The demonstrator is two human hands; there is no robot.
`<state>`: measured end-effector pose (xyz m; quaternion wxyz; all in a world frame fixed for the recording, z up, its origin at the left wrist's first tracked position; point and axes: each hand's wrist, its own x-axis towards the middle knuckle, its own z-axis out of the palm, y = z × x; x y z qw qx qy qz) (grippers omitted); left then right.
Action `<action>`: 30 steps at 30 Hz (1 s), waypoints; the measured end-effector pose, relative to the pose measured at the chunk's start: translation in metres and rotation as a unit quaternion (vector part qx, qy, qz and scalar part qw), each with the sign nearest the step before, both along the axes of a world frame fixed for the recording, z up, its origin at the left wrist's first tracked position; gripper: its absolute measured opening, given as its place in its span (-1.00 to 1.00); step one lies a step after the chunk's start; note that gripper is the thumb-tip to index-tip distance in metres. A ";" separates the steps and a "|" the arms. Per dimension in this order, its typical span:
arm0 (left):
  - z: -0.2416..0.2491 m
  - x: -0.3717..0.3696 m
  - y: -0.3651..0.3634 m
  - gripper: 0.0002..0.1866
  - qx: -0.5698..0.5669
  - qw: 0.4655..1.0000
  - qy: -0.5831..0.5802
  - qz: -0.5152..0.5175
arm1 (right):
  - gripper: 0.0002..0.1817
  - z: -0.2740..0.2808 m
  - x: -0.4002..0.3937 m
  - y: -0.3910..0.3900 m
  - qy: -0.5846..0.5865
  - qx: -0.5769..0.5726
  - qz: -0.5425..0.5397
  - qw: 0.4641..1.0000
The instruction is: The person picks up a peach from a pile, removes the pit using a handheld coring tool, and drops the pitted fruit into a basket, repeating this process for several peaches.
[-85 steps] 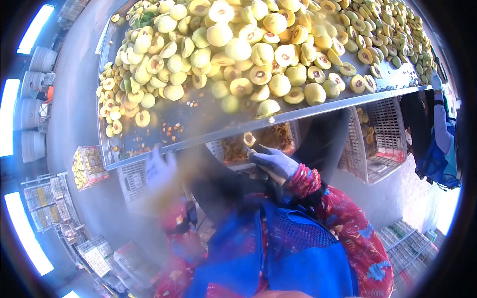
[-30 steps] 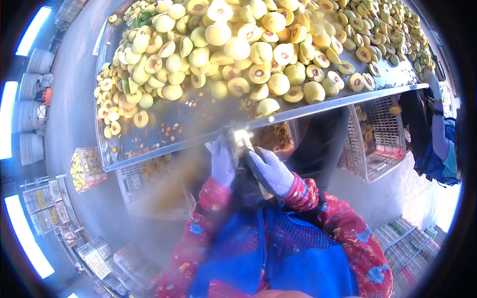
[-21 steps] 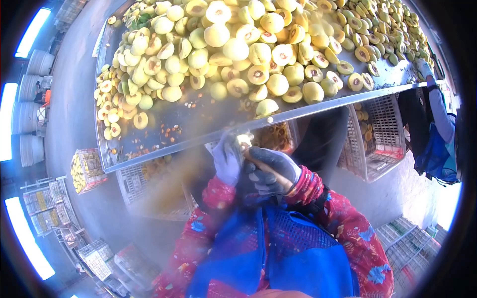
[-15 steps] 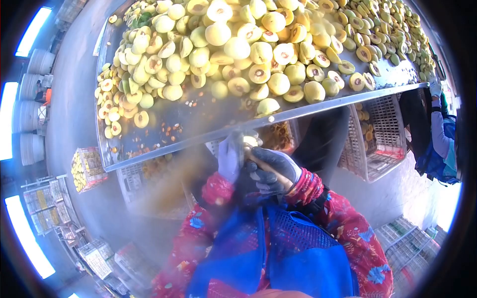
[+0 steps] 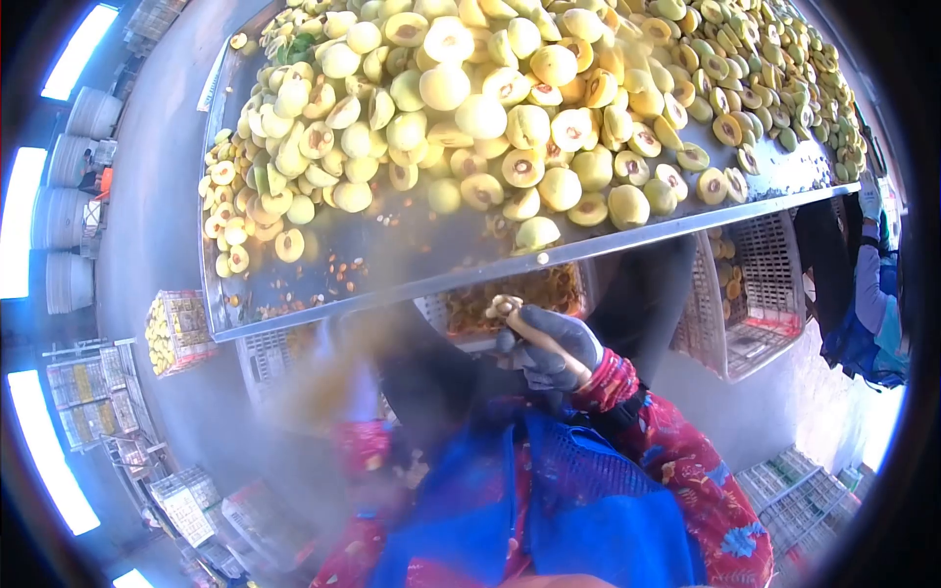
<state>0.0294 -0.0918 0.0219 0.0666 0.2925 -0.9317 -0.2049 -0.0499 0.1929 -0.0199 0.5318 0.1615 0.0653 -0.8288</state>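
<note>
My right hand (image 5: 559, 348), in a grey-and-white glove, is closed around a wooden-handled tool (image 5: 551, 345) whose pale, knobbly end sticks out past the thumb. It is just below the front edge of the metal table (image 5: 392, 287). My left hand (image 5: 355, 377) is off to the left below the same edge, behind a brownish smear on the lens; its fingers cannot be made out. On the table lies a large heap of halved yellow-green stone fruit (image 5: 529, 127), many with brown pits showing. Loose pits (image 5: 323, 269) are scattered at the left front.
Under the table edge, a crate (image 5: 461, 338) holds brownish fruit pieces. Another crate (image 5: 760, 284) stands at the right, and a crate of fruit (image 5: 181, 333) at the left. A co-worker's sleeve (image 5: 868, 279) shows at far right. Stacked white tubs (image 5: 71, 216) line the left.
My left hand has moved away from the tool, down and to the left. My right hand keeps its grip, and the tool's end is now uncovered. The view has shifted slightly.
</note>
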 end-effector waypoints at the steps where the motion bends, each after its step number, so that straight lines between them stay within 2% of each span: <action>1: 0.012 0.000 0.001 -0.60 -0.150 0.984 -0.081 0.043 | -0.59 -0.003 0.001 0.007 0.075 0.084 0.057 0.992; 4: 0.001 -0.033 -0.026 -0.55 -0.190 0.976 -0.031 -0.101 | -0.57 0.000 0.000 0.000 0.178 0.242 0.150 0.942; 6: 0.017 -0.098 0.018 -0.49 -0.054 0.989 -0.044 -0.129 | -0.56 0.004 0.007 -0.003 0.192 0.237 0.093 0.948; 8: -0.004 -0.156 0.039 -0.42 -0.043 0.969 -0.109 -0.216 | -0.54 0.007 0.011 -0.003 0.208 0.232 0.033 0.950; 10: -0.025 -0.199 0.055 -0.38 -0.010 0.944 -0.220 -0.245 | -0.55 0.004 0.010 0.003 0.262 0.280 0.086 0.919; 12: -0.063 -0.210 0.049 -0.38 -0.091 0.950 -0.122 -0.272 | -0.58 -0.004 0.011 0.011 0.381 0.313 0.090 0.865; 13: -0.067 -0.212 0.049 -0.38 -0.133 0.948 -0.072 -0.282 | -0.61 -0.004 0.013 0.014 0.472 0.317 0.064 0.820; 14: -0.069 -0.210 0.044 -0.40 0.090 0.959 -0.075 -0.256 | -0.60 -0.004 0.012 0.014 0.483 0.331 0.050 0.809; 15: -0.070 -0.201 0.036 -0.42 0.309 0.923 -0.076 -0.218 | -0.59 -0.002 0.010 0.015 0.494 0.345 0.037 0.797; 17: -0.091 -0.173 0.012 -0.49 0.550 0.809 -0.034 -0.204 | -0.50 0.027 -0.004 0.008 0.351 0.395 0.040 0.848; 18: -0.102 -0.160 0.001 -0.52 0.654 0.733 -0.026 -0.183 | -0.49 0.024 -0.008 0.008 0.524 0.424 0.010 0.739; 19: -0.105 -0.137 0.000 -0.52 0.643 0.739 -0.002 -0.202 | -0.47 0.019 -0.011 0.010 0.675 0.434 -0.020 0.596; 20: -0.106 -0.124 0.005 -0.51 0.641 0.745 0.029 -0.183 | -0.46 0.019 -0.015 0.009 0.798 0.424 -0.051 0.426; 22: -0.100 -0.103 0.034 -0.46 0.642 0.753 0.092 -0.108 | -0.71 0.034 -0.011 -0.002 0.713 0.473 -0.041 0.516; 24: -0.072 -0.093 0.064 -0.38 0.663 0.740 0.099 -0.059 | -0.66 0.036 -0.006 -0.010 0.691 0.505 -0.037 0.516; 25: -0.035 -0.092 0.076 -0.34 0.680 0.726 0.073 -0.069 | -0.60 0.044 -0.005 -0.012 0.713 0.518 -0.038 0.471; 27: -0.010 -0.086 0.088 -0.29 0.715 0.694 0.049 -0.071 | -0.71 0.043 0.001 -0.015 0.702 0.528 -0.035 0.477; 30: -0.025 -0.076 0.093 -0.30 0.616 0.779 0.076 -0.086 | -0.76 0.039 0.008 -0.018 0.696 0.537 -0.027 0.476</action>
